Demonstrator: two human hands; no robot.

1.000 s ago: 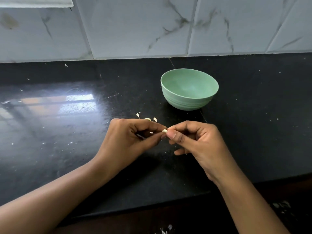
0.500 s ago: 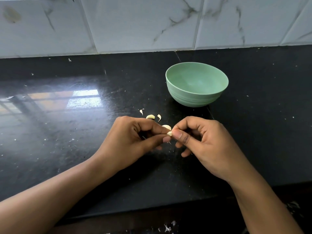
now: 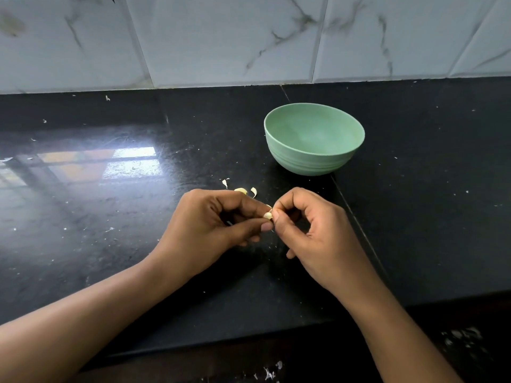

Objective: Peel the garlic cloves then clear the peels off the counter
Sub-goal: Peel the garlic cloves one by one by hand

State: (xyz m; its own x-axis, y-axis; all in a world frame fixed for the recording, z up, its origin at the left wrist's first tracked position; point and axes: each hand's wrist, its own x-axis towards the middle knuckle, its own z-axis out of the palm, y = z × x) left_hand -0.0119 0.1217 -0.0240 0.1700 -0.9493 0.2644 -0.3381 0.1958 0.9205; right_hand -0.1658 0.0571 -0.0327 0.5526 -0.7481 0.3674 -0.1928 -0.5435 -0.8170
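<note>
A pale marbled tile wall [image 3: 221, 37] runs along the back, and below it a glossy black counter [image 3: 110, 258] fills most of what I can see, dusted with small white specks and carrying the bright reflection of a window [image 3: 130, 164] on its left side. A green bowl [image 3: 304, 164] stands upright on the counter towards the back and a little right of centre; from here nothing shows inside it. Two bare forearms reach in from the near edge and meet in front of the bowl, well short of touching it. The left hand [image 3: 210, 230] is curled, thumb and forefinger brought together at their tips, and the right hand [image 3: 312, 230] is curled the same way, its other fingers tucked under. Between those two pinches sits one small pale garlic clove [image 3: 267, 215], held just above the counter with both hands on it, a wisp of skin showing at its upper end. Just beyond the left hand's knuckles lie three little pale scraps [image 3: 253, 192] on the black surface, close together; whether the middle one is peel or a clove I cannot tell. A few white flecks [image 3: 461, 334] lie lower down, off the counter's near edge at the right.
</note>
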